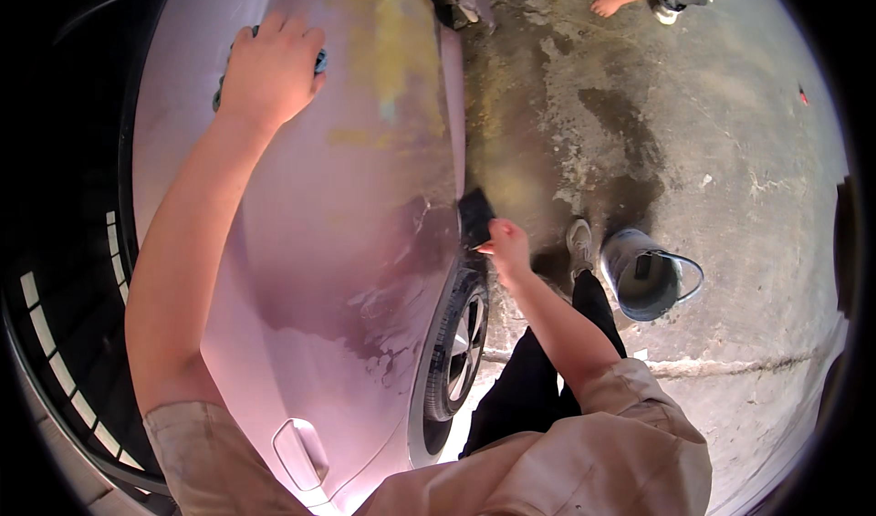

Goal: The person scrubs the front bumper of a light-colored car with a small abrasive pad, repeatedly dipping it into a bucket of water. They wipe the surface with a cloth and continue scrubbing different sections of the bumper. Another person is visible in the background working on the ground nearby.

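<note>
A pale pinkish car body panel (310, 242) fills the left half, with patchy yellow areas and a wet sheen lower down. My left hand (274, 69) is pressed on its upper part, fingers closed over a dark blue-green cloth (321, 62) whose edges show around the palm. At the panel's lower edge, just above the wheel (461, 343), my right hand (507, 247) pinches a thin black sheet that looks like sandpaper (475, 217). The sheet lies at or very near the panel edge; whether it touches cannot be made out.
A grey bucket (630, 247) with a raised handle stands on the wet, stained concrete floor (730, 242), right of my shoe (579, 242). At the top right another person's hand (606, 5) and shoe show. A door handle (299, 454) sits low on the car's side.
</note>
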Tool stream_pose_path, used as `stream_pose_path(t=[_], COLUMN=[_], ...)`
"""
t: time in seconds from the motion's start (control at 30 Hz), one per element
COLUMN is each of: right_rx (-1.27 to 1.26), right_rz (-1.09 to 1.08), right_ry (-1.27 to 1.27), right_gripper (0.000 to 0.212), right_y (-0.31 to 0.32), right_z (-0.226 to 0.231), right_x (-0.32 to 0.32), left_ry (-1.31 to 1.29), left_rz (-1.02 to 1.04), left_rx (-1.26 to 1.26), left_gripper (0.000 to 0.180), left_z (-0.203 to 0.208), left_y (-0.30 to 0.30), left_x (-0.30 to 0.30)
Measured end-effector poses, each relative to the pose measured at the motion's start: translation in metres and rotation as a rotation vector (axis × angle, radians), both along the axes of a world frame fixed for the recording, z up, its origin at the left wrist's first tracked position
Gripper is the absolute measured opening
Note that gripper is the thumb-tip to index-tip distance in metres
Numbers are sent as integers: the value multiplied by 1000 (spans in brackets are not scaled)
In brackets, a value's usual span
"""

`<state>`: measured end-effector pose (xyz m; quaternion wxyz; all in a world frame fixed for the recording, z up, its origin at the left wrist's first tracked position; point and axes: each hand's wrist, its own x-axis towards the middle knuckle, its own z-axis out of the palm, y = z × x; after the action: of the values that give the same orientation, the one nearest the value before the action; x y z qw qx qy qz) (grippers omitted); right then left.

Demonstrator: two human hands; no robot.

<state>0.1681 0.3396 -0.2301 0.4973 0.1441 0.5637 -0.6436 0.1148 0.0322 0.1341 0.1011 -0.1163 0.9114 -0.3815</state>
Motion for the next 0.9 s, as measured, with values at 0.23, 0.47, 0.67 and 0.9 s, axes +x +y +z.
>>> stream_pose_path(t=[0.23, 0.47, 0.67, 0.9], right_rx=[579, 1035, 1125, 47], right_rz=[-308, -28, 272, 60], right_ry=[43, 310, 298, -588], right_gripper=[36, 37, 61, 68], right_y=[236, 435, 496, 420], right_z=[-137, -192, -260, -221], right_x=[-82, -145, -147, -166], left_ry=[-6, -370, -671, -296], left_rz=[62, 293, 593, 909], left_rx=[37, 205, 533, 1525], left_gripper=[40, 45, 56, 65], left_z=[-31, -176, -323, -467], left_y=[10, 88, 252, 507], left_x=[-5, 8, -25, -77])
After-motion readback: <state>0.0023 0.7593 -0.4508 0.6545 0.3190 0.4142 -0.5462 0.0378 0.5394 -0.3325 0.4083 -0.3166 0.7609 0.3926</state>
